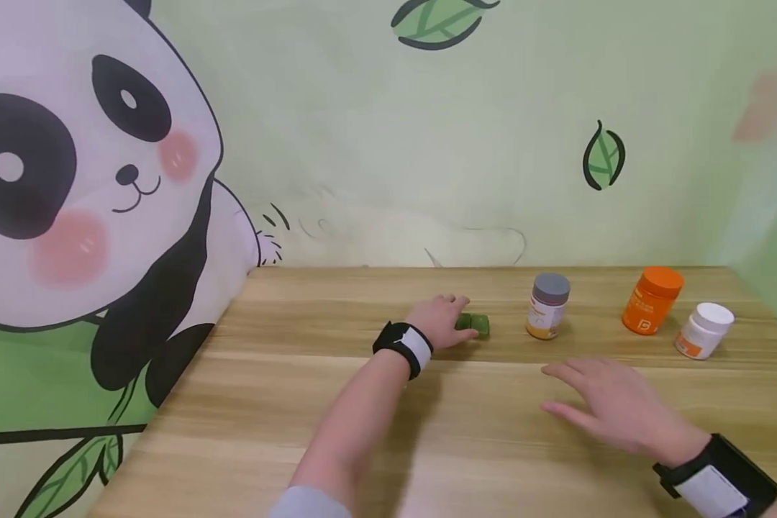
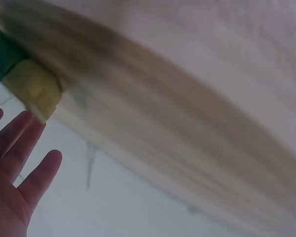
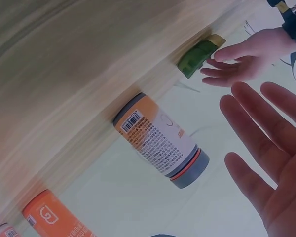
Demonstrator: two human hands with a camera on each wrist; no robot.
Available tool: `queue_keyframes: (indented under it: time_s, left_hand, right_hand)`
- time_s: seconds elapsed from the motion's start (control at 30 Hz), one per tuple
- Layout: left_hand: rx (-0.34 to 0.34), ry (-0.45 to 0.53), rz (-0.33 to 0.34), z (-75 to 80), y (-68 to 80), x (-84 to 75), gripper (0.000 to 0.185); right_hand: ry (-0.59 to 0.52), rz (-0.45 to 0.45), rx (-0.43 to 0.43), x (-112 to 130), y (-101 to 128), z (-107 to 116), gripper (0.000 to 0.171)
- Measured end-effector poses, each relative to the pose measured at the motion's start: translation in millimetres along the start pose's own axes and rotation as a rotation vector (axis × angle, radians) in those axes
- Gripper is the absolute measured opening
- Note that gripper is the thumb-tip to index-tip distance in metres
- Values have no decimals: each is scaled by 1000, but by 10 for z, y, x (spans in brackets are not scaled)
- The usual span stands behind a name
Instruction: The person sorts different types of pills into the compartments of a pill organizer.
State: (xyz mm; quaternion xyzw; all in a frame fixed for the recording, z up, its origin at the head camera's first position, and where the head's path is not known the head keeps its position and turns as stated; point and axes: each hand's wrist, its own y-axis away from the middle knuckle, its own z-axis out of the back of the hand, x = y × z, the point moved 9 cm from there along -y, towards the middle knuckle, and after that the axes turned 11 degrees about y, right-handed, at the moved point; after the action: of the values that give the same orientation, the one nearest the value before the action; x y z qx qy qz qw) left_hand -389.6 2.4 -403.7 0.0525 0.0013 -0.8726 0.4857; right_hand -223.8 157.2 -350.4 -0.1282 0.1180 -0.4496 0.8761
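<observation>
Right hand (image 1: pixel 611 408) hovered flat, fingers spread, holding nothing; farther left, left hand (image 1: pixel 439 321) reached the green block (image 1: pixel 474 324), fingers extended, ungripped.

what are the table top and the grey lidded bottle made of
The table top looks like wood or wood-look laminate: pale streaked grain, matte with a soft sheen. The grey-lidded bottle seems plastic: smooth grey cap, a glossy printed paper or film label with a barcode in the right wrist view.

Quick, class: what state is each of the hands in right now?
Left hand: open, fingers straight, at the green block.
Right hand: open, fingers spread, holding nothing.
</observation>
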Motion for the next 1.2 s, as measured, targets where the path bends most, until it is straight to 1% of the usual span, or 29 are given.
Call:
queue_keyframes:
  time_s: [0.07,0.13,0.2,0.33,0.47,0.53,0.67,0.77,0.87,0.93,1.0,1.1,1.2]
  left_hand:
    - [-11,28,31,-11,5,39,70]
    - [-9,24,27,-46,15,39,67]
    - [1,8,4,-108,42,23,61]
    - [-11,-17,-46,-165,40,-25,48]
    - [-39,14,-90,-162,69,-55,43]
    - [-38,40,-119,-137,105,-82,43]
    - [-25,79,-190,-92,250,-166,42]
    - [-15,85,-252,-91,410,-269,42]
    - [-3,88,-307,-93,570,-388,43]
    - [7,112,-334,-93,660,-461,43]
    - [3,143,-362,-83,741,-527,43]
    - [0,196,-379,-68,812,-588,42]
    - [6,228,-360,-76,839,-596,42]
  right_hand:
    - [-2,8,9,6,-31,2,49]
    - [-4,7,26,10,-33,-8,50]
    - [-9,4,50,19,-15,-37,50]
    - [-12,-12,86,-11,26,-69,50]
    - [-15,-19,99,-26,35,-87,50]
    - [-16,-21,104,-34,27,-82,51]
    - [-21,-19,106,-37,14,-74,51]
    - [-16,-12,97,-24,22,-80,49]
    - [-2,5,69,-1,25,-84,48]
    - [6,22,52,26,16,-89,47]
    - [7,44,37,65,0,-97,46]
    - [5,74,45,129,-49,-138,49]
    - [14,112,77,206,-131,-224,54]
